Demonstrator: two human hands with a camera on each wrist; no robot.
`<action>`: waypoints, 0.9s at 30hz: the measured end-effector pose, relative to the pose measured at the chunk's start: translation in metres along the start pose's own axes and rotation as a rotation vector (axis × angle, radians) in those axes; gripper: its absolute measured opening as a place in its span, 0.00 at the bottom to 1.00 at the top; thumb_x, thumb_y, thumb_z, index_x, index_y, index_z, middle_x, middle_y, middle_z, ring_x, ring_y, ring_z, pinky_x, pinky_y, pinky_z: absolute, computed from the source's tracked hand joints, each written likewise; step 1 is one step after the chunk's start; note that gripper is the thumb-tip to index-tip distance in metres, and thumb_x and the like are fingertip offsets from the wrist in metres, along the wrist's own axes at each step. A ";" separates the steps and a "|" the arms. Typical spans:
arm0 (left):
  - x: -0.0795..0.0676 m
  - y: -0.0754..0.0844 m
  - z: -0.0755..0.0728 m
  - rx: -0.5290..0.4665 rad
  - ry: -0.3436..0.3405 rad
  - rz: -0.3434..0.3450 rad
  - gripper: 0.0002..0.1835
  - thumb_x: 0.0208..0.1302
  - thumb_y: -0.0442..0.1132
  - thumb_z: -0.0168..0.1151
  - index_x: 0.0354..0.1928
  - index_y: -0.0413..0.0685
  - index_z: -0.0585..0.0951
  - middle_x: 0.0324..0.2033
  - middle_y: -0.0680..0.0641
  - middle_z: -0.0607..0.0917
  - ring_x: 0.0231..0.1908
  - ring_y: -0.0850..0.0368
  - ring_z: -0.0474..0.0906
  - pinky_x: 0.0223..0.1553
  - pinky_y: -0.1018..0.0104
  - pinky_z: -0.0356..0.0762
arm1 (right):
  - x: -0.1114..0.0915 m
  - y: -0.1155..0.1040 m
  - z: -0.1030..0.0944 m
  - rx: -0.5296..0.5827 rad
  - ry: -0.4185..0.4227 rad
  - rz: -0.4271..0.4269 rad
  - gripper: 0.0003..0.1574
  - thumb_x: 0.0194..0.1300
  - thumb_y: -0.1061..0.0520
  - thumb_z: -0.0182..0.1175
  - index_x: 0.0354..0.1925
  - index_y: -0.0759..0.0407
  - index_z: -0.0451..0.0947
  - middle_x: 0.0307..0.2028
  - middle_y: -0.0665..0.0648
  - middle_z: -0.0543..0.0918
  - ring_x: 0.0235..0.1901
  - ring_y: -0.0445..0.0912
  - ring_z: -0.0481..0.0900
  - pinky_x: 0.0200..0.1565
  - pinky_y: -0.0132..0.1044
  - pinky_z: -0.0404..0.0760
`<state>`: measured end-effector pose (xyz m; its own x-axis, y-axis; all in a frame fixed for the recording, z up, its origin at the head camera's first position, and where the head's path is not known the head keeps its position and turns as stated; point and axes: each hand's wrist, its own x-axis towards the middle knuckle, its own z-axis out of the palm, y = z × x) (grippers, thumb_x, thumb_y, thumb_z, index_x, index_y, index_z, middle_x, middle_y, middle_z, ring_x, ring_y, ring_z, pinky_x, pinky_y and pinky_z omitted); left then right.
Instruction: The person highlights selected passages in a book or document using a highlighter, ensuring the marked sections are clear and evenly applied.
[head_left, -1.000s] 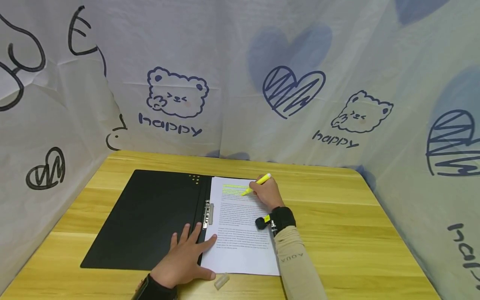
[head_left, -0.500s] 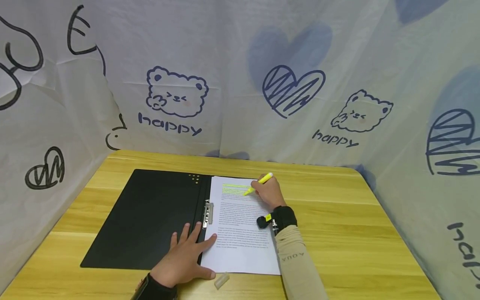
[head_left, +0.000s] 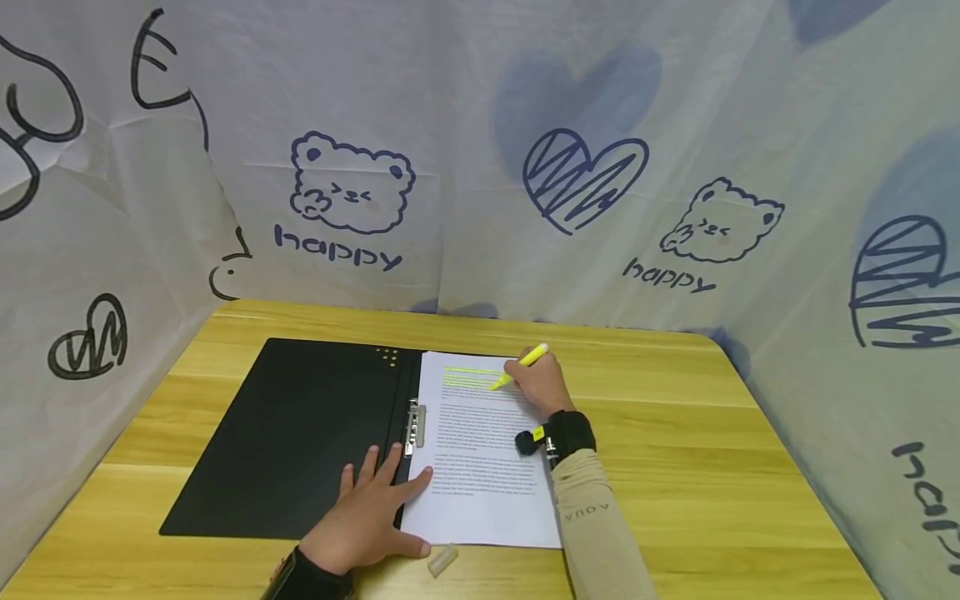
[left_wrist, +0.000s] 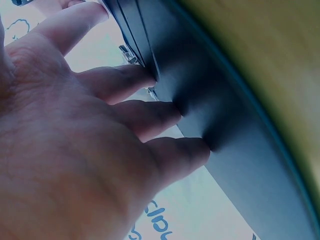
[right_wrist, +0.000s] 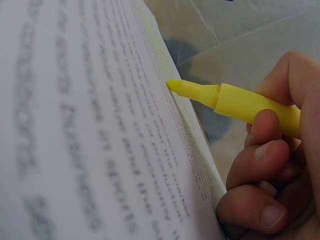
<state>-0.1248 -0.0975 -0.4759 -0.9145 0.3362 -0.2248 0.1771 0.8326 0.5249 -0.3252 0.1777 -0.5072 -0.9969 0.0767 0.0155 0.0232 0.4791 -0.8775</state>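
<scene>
My right hand (head_left: 542,385) pinches a yellow highlighter (right_wrist: 245,104) between thumb and fingers, its tip on the upper lines of a printed sheet (head_left: 487,517). Several lines at the top of that sheet carry yellow marking. The paper lies on the right side of an open black folder (head_left: 300,433), beside a metal clip (head_left: 415,427). My left hand (head_left: 367,517) rests with spread fingers across the folder's lower middle and the paper's left edge. In the left wrist view, its fingertips (left_wrist: 197,150) touch the black cover.
A small pale cap (head_left: 442,561) lies on the wooden table (head_left: 690,467) just below the paper, near my left thumb. White sheeting (head_left: 465,100) with drawn bears and hearts hangs behind the table and along both sides.
My right hand has slid slightly right, drawing the highlighter tip along a line, and the yellow marking reaches a little further. The left hand has stayed in place.
</scene>
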 end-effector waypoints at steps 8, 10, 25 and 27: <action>0.001 -0.001 0.001 0.008 -0.004 -0.004 0.50 0.47 0.58 0.82 0.75 0.57 0.73 0.79 0.31 0.54 0.77 0.23 0.38 0.69 0.21 0.36 | -0.003 -0.001 -0.004 -0.001 0.005 0.003 0.14 0.64 0.52 0.64 0.28 0.58 0.74 0.20 0.53 0.75 0.21 0.46 0.70 0.25 0.36 0.63; 0.001 -0.001 0.001 0.006 -0.004 -0.004 0.51 0.47 0.58 0.82 0.75 0.57 0.73 0.79 0.31 0.54 0.77 0.23 0.38 0.69 0.21 0.35 | -0.004 -0.001 -0.005 0.003 0.009 -0.003 0.14 0.64 0.52 0.64 0.28 0.59 0.74 0.20 0.53 0.74 0.21 0.47 0.70 0.26 0.37 0.64; 0.001 -0.002 0.001 0.002 0.001 0.001 0.51 0.47 0.58 0.82 0.75 0.57 0.73 0.79 0.31 0.53 0.78 0.24 0.37 0.69 0.21 0.35 | 0.000 0.002 -0.009 -0.004 0.014 0.038 0.15 0.65 0.50 0.64 0.28 0.58 0.74 0.21 0.53 0.73 0.23 0.48 0.72 0.28 0.39 0.66; 0.001 -0.002 0.001 -0.002 0.003 0.006 0.50 0.48 0.58 0.82 0.75 0.57 0.73 0.79 0.31 0.53 0.77 0.24 0.38 0.69 0.21 0.35 | -0.002 0.002 -0.010 -0.001 0.019 0.042 0.15 0.65 0.50 0.64 0.29 0.58 0.74 0.21 0.53 0.73 0.23 0.48 0.72 0.29 0.39 0.66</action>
<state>-0.1253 -0.0983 -0.4783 -0.9146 0.3400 -0.2188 0.1823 0.8298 0.5275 -0.3225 0.1868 -0.5043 -0.9935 0.1131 -0.0127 0.0654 0.4763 -0.8768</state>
